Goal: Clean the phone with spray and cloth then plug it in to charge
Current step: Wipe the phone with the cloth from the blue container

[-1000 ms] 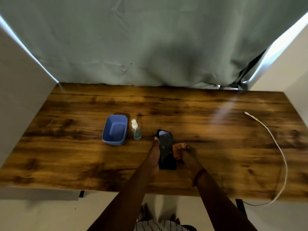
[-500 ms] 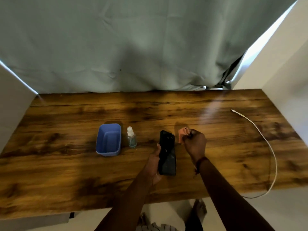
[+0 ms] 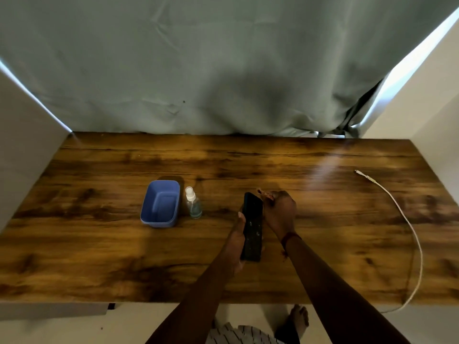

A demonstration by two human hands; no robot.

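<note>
Near the middle of the wooden table [image 3: 99, 244], a dark phone [image 3: 252, 227], long axis running 6 to 12 o'clock, broad face up and dotted with small pale specks. Gripped along its 9 o'clock edge by the left hand [image 3: 237, 238] — thumb laid over that edge, remaining fingers hidden beneath. Contact between phone and wood: impossible to tell. At the phone's 1 o'clock corner, the right hand [image 3: 280, 212], fingers curled tight, pinching a small pinkish cloth [image 3: 263, 193] with only a scrap showing past the knuckles, just beside the phone's top edge. Around the right wrist, a reddish thread band [image 3: 289, 237].

At 9 o'clock from the phone, well apart from it, a small clear spray bottle [image 3: 193, 203] standing upright, white cap on. Just beside the bottle, farther toward 9 o'clock, an open blue plastic tub [image 3: 161, 203]. Over at 3 o'clock, a white charging cable [image 3: 421, 261] — plug end lying free on the wood near 2 o'clock, far from both hands, the rest curving down and off the table's near edge at 5 o'clock. Behind the table at 12 o'clock, a grey-green curtain [image 3: 223, 70]. Below the near edge at 6 o'clock, a bare foot [image 3: 299, 316].
</note>
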